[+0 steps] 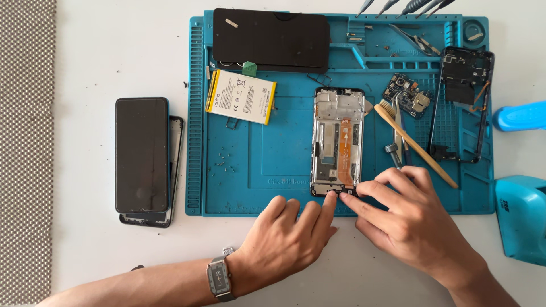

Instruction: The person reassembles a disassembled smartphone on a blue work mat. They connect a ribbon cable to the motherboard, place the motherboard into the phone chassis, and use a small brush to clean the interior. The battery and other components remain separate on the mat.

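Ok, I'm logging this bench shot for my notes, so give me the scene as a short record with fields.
left hand: left hand, index fingertip on the bottom edge of the opened phone frame
right hand: right hand, fingertips at the same edge
surface: blue work mat
on mat: white battery, dark back cover, small circuit board, wooden brush, tweezers
off mat: dark phone at left

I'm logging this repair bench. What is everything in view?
Mat: 1, blue, centre of the table.
Phone frame: 1, silver with orange flex, on the mat.
Battery: 1, white and yellow, mat left.
Back cover: 1, black, mat top.
Circuit board: 1, blue, mat right.
Brush: 1, wooden, beside the frame.
Phone: 1, black, left of the mat.
Left hand: forefinger on the frame's bottom edge.
Right hand: fingertips at the same edge.
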